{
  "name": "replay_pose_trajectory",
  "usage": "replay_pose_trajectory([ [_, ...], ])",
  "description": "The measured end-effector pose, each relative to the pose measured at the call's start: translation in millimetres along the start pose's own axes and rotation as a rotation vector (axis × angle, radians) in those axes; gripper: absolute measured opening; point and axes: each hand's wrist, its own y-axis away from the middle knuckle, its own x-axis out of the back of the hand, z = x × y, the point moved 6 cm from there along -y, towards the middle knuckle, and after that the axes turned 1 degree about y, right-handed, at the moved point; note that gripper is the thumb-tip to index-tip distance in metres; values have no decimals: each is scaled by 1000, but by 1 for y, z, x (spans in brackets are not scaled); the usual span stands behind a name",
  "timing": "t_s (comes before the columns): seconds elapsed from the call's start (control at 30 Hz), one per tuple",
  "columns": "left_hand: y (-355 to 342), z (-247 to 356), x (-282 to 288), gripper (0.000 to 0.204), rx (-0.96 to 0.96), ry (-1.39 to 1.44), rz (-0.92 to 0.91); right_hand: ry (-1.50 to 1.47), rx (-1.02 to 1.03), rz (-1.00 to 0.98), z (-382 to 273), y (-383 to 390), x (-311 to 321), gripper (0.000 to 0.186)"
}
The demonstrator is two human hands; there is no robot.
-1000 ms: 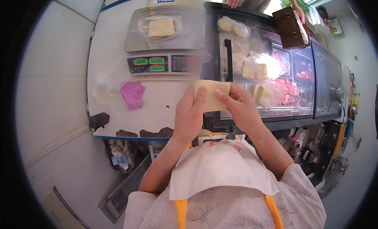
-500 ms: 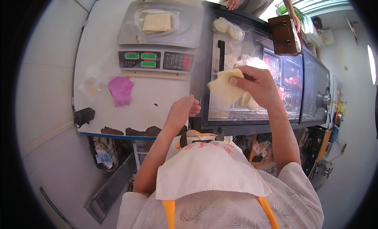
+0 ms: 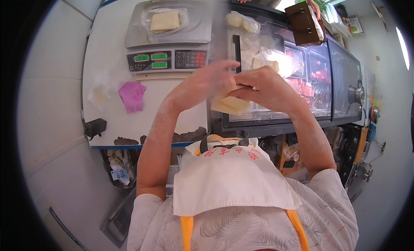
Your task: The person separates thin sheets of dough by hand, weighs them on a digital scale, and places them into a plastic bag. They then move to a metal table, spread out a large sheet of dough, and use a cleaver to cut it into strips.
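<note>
My right hand [image 3: 268, 90] grips thin pale yellow dough sheets [image 3: 231, 105] between thumb and fingers, over the near left part of the glass-topped case. The sheets hang down to the left and look soft and floury. Close beside them is my left hand [image 3: 199, 87], its fingers smeared by motion; whether it touches the sheets is unclear. Beyond it, on the steel pan of a digital scale [image 3: 133, 37], lies a stack of similar square dough sheets [image 3: 164, 21] on an opened clear plastic bag [image 3: 184, 23].
A crumpled pink cloth [image 3: 132, 97] and a thin clear bag [image 3: 99, 95] lie on the white counter [image 3: 172, 117]. The glass-topped case [image 3: 282, 85] holds bagged food. Across it, another person's hand [image 3: 311, 8] touches a brown bag [image 3: 304, 26]. A black box [image 3: 95, 128] sits at the counter's left edge.
My left hand has moved up and right, toward the right hand. The right hand has shifted left with the dough sheets. The whole view has shifted slightly.
</note>
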Motion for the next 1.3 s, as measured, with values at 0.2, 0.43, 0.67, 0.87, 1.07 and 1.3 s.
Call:
replay_pose_trajectory([
  [0.2,9,-31,-19,41,292,-99,-8,-510,-224,159,51,22,-14,29],
  [0.43,1,-58,-46,38,128,-60,386,-1801,-408,238,86,54,-110,62],
  [0.67,0,-42,-77,36,233,-311,434,-1275,-474,617,113,64,-112,40],
  [0.87,20,-41,-80,33,272,253,391,-1011,-331,738,63,90,-43,27],
  [1.07,41,-129,-47,48,423,-36,526,-461,-290,549,70,75,-9,20],
  [1.3,21,-153,-70,45,422,45,472,-457,-212,553,68,70,-21,20],
])
